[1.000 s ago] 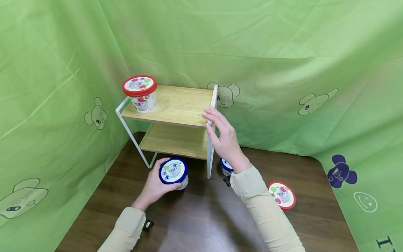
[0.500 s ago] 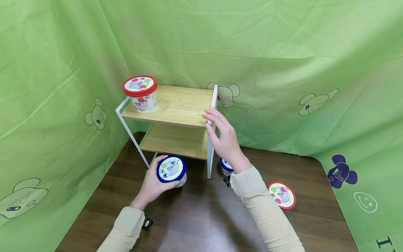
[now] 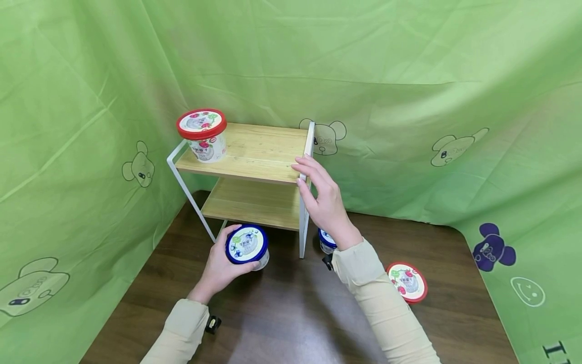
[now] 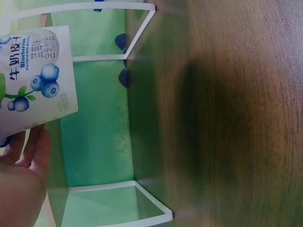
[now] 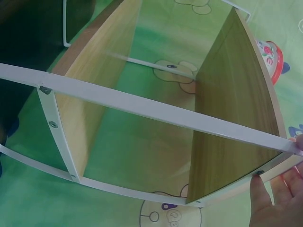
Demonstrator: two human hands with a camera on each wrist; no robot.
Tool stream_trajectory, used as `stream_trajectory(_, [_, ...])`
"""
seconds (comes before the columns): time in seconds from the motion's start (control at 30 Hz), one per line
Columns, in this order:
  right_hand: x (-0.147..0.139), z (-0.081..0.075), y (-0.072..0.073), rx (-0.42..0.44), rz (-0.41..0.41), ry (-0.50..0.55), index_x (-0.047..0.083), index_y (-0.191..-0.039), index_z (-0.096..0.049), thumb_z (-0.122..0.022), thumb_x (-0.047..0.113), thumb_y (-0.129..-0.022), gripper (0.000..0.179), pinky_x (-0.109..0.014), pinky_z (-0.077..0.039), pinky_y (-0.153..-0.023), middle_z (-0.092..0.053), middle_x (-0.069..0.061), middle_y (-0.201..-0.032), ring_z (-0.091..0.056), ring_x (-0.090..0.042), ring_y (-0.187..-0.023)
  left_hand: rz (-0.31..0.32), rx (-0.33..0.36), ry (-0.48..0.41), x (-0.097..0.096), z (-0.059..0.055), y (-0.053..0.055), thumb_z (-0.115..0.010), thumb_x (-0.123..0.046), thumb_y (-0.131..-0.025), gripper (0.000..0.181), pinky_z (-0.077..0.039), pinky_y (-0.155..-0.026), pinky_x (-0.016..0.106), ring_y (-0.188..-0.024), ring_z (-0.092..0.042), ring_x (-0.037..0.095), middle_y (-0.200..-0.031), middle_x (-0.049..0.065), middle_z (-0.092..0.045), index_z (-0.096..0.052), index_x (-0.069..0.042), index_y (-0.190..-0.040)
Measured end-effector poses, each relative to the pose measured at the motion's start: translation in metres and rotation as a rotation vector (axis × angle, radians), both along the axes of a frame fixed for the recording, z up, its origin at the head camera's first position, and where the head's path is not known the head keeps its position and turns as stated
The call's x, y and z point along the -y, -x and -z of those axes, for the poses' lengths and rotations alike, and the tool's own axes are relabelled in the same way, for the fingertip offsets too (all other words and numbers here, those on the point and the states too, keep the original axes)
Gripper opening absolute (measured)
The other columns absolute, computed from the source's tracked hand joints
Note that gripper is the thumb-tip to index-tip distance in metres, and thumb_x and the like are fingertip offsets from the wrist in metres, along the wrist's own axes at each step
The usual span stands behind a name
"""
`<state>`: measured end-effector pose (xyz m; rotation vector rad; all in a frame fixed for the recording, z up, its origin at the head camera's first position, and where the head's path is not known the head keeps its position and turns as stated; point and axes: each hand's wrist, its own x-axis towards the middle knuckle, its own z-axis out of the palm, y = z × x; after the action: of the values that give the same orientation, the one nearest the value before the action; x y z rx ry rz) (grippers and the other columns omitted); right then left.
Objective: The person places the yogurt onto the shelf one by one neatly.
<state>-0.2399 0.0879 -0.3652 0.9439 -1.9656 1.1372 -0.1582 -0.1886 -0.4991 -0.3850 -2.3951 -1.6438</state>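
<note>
My left hand (image 3: 221, 265) grips a white tub with a blue lid (image 3: 247, 244), fingers and thumb around its side. In the left wrist view blueberries are printed on this tub (image 4: 38, 78), whose base is apart from the dark wood table. The tub is in front of the lower shelf of a two-tier rack (image 3: 254, 202). With fingers mostly straight, my right hand (image 3: 325, 202) rests on the rack's right white metal frame at the front top corner. The right wrist view shows fingertips (image 5: 259, 189) touching that frame. A red-lidded tub (image 3: 202, 135) stands at the upper shelf's left end.
Right of the rack, a second blue-lidded tub (image 3: 327, 241) is partly hidden by the right wrist. Another red-lidded tub (image 3: 407, 283) is farther right on the table (image 3: 295, 313), beside the right sleeve. Green printed fabric (image 3: 386, 60) hangs behind and at both sides.
My left hand has moved the blue-lidded tub slightly left and toward the rack, then stayed nearly still. The right hand has kept its place on the frame.
</note>
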Motion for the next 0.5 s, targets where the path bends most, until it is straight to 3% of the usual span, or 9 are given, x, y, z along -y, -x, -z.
stream_trajectory(0.5, [0.001, 0.000, -0.001, -0.008, -0.007, 0.017, 0.001, -0.128, -0.065, -0.059, 0.004, -0.100, 0.029, -0.042, -0.032, -0.117, -0.058, -0.012, -0.141, -0.042, -0.026, -0.142, -0.033, -0.025, -0.026, 0.016, -0.011, 0.001, -0.092, -0.010, -0.072, 0.094, -0.042, -0.100, 0.058, -0.124, -0.050, 0.028, -0.140, 0.011, -0.054, -0.039, -0.013, -0.150])
